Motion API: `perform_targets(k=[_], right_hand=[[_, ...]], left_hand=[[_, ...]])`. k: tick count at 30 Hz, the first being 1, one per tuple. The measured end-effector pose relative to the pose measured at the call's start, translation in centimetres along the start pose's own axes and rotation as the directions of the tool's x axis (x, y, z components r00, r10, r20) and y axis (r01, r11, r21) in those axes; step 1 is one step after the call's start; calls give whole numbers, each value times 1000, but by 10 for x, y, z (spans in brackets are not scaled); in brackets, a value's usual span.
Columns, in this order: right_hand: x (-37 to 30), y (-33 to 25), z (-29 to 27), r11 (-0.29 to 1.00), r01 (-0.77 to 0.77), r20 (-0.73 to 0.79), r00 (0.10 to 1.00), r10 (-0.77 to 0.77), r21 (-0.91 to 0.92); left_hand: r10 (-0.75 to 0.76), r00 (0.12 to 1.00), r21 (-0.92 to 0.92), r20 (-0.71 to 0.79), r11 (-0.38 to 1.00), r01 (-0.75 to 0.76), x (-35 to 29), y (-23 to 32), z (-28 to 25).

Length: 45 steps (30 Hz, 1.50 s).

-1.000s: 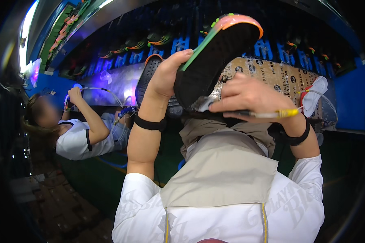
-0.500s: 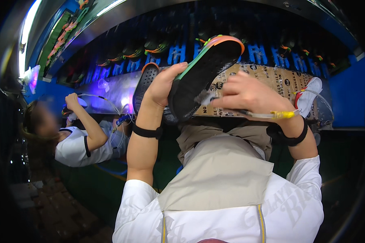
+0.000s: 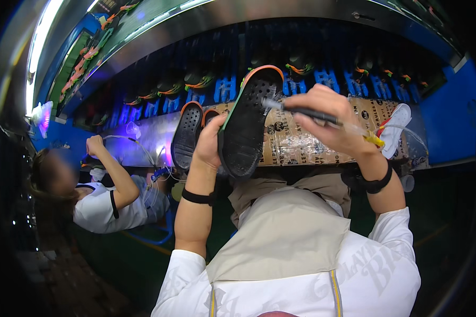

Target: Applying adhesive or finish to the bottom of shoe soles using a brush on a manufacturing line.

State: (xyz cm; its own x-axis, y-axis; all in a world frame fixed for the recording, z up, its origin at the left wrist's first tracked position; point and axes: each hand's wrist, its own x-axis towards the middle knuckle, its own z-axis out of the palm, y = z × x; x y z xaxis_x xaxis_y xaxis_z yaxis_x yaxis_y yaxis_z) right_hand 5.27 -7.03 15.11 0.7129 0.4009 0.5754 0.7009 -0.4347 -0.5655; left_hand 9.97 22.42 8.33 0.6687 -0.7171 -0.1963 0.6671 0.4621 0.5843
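Observation:
My left hand (image 3: 210,143) is closed on the left edge of a shoe sole (image 3: 244,129), thumb over its rim. The sole stands nearly upright, its black, hole-dotted inner face toward me, with an orange and green rim. In my right hand (image 3: 328,117) is a brush (image 3: 313,113) with a dark handle and a thin tube running from its back end. Its pale bristles are at the upper part of the sole's inner face, near the right edge. Just left of my left hand, another black sole (image 3: 186,134) with an orange rim rests on the bench.
Brown printed cardboard (image 3: 366,112) covers the bench before me. A white shoe sole with red (image 3: 395,131) lies at its right end. Behind runs a row of blue racks (image 3: 225,90) with dark shoes. A co-worker (image 3: 108,195) sits at the left, arm raised.
The sole in my left hand has turned from leaning right to nearly upright. The brush has gone from the sole's lower part to its upper part. Part of another sole shows behind my left hand.

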Motion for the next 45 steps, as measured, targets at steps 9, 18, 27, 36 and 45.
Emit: perform_targets(k=[9,18,27,36,45], right_hand=[[-28,-25,55,993,95,225,968,-108,70],[5,0,50,968,-1,-128,991,-32,-252],[-5,-10,53,905,-35,239,968,-75,423],[-14,-11,59,946,-123,282,959,36,300],[-67,44,61,817,-411,-382,736,559,405]], left_hand=[[156,987,-10,33,988,-156,8,-31,-15],[170,985,-193,-33,966,-173,-2,-54,10],[209,978,-330,-2,923,-198,-13,-50,-1],[238,956,-232,-168,934,-273,-23,-64,-15],[335,935,112,115,931,-348,-12,77,59]])
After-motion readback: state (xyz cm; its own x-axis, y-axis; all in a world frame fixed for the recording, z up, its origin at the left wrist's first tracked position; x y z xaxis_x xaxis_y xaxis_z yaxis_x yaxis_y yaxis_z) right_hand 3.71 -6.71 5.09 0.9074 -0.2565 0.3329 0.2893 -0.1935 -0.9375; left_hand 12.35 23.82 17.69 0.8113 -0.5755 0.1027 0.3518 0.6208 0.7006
